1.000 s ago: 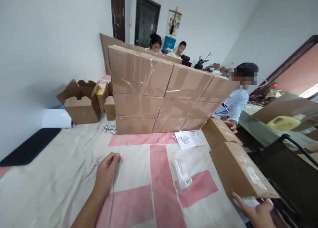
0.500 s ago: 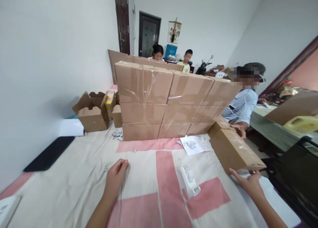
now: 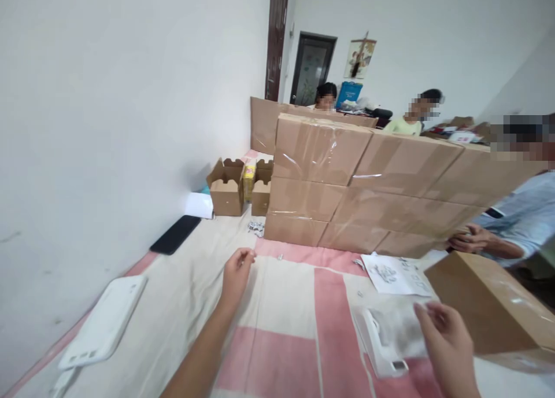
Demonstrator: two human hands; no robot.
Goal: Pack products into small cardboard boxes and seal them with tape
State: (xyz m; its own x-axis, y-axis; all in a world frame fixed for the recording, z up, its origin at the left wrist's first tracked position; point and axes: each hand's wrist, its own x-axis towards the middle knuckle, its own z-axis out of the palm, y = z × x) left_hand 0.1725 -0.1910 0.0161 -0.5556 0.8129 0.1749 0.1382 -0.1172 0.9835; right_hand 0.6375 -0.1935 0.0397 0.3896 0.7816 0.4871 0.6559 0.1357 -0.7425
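Note:
My left hand (image 3: 235, 273) rests on the cream and pink cloth (image 3: 277, 305), fingers curled in a loose pinch, with whatever they hold too small to see. My right hand (image 3: 446, 343) is raised at the lower right, fingers pinching a small clear plastic bag (image 3: 401, 331) above a white tape dispenser (image 3: 381, 352). A sealed brown carton (image 3: 489, 305) lies just right of that hand. A printed paper sheet (image 3: 394, 273) lies beyond it.
A wall of taped cartons (image 3: 368, 190) stands across the table. Open small boxes (image 3: 228, 190) sit at its left by the wall. A white device (image 3: 104, 323) and a black pad (image 3: 176, 234) lie along the left wall. A person's hands (image 3: 470, 239) reach in at right; two more people sit behind.
The view has swung left. My right hand left the carton's near edge, came back toward me and now holds a clear plastic bag. My left hand stays on the cloth.

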